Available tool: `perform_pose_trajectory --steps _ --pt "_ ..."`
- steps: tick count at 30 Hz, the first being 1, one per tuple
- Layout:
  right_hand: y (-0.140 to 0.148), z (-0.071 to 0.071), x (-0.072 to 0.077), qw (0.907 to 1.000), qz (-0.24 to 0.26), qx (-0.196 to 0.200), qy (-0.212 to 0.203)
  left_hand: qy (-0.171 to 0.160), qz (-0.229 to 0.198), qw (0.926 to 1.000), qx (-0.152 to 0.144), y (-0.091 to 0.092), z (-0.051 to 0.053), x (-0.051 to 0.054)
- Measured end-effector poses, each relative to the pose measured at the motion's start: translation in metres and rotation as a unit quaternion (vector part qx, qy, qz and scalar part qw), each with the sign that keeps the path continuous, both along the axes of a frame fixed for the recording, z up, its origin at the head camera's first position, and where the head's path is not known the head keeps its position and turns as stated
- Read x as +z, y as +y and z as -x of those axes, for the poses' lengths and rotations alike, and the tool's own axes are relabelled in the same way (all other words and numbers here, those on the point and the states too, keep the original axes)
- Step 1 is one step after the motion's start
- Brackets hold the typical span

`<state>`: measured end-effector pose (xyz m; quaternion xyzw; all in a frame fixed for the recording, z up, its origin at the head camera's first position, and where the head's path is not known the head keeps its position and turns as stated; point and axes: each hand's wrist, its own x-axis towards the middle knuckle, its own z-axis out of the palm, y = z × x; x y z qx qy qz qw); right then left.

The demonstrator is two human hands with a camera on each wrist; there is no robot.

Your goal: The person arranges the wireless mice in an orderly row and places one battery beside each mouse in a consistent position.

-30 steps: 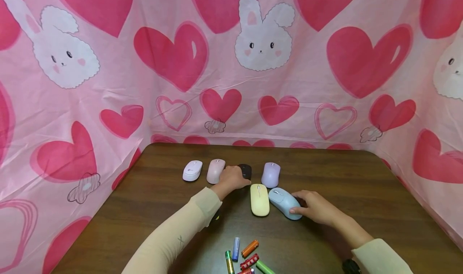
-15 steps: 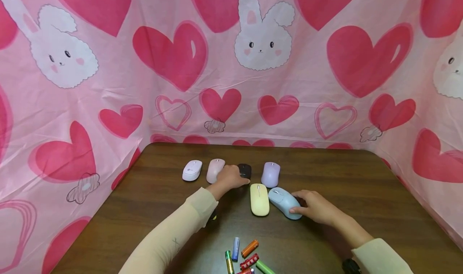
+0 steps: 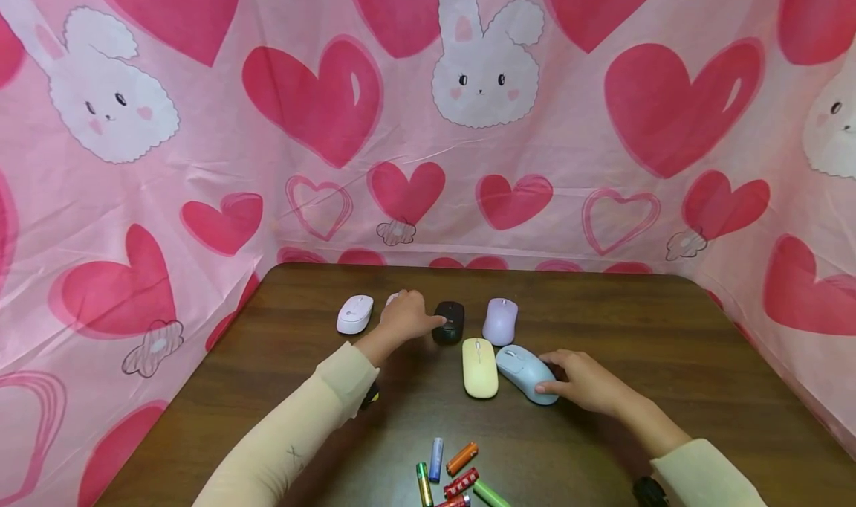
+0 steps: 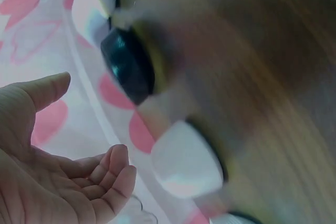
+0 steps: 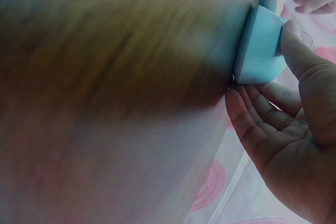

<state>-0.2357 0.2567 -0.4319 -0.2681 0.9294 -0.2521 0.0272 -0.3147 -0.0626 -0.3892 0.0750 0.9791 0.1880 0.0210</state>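
Note:
My right hand [image 3: 588, 382] grips the light blue computer mouse [image 3: 524, 373], thumb on one side and fingers on the other. In the right wrist view that mouse [image 5: 260, 48] sits on the wooden surface. My left hand [image 3: 400, 320] hovers over the pink mouse [image 3: 391, 298], hiding most of it. In the left wrist view the left hand [image 4: 68, 177] holds nothing; its thumb stands apart from loosely bent fingers. The black mouse [image 3: 449, 323] lies just right of its thumb. A yellow mouse [image 3: 480, 369] lies beside the blue one.
A white mouse [image 3: 355, 314] lies at the left end of the row, and a lilac mouse [image 3: 500, 321] at the right. Several coloured batteries, such as an orange one [image 3: 462, 459], lie near the front. A pink heart-patterned cloth [image 3: 481, 150] hangs behind the wooden table [image 3: 602, 306].
My left hand has drawn away from the black mouse to the left, over the pink mouse, so the black one shows fully. The right hand keeps its hold on the blue mouse.

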Motion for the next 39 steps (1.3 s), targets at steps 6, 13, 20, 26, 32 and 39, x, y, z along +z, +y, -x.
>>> perform_pose_trajectory --steps 6,13,20,26,32,39 --pt "0.001 0.001 -0.001 1.0000 -0.001 -0.003 -0.001 0.005 -0.028 0.9995 0.016 -0.021 0.003 0.005" --pt "0.002 0.001 -0.002 1.0000 0.000 -0.002 0.001 0.010 -0.026 0.9988 0.041 -0.045 0.002 0.003" --pt "0.000 0.001 -0.002 1.0000 0.001 -0.004 -0.002 0.022 -0.027 0.9975 0.062 -0.074 0.003 -0.002" --pt "0.000 0.001 -0.002 1.0000 0.003 -0.004 -0.006 0.037 -0.025 0.9949 0.090 -0.097 0.002 -0.005" --pt "-0.001 0.001 0.000 0.9999 0.003 -0.006 -0.012 0.030 -0.015 0.9928 0.115 -0.116 0.004 -0.013" --pt "-0.001 0.001 0.000 0.9999 -0.003 -0.003 -0.011 0.006 -0.022 0.9940 0.107 -0.128 0.006 -0.021"
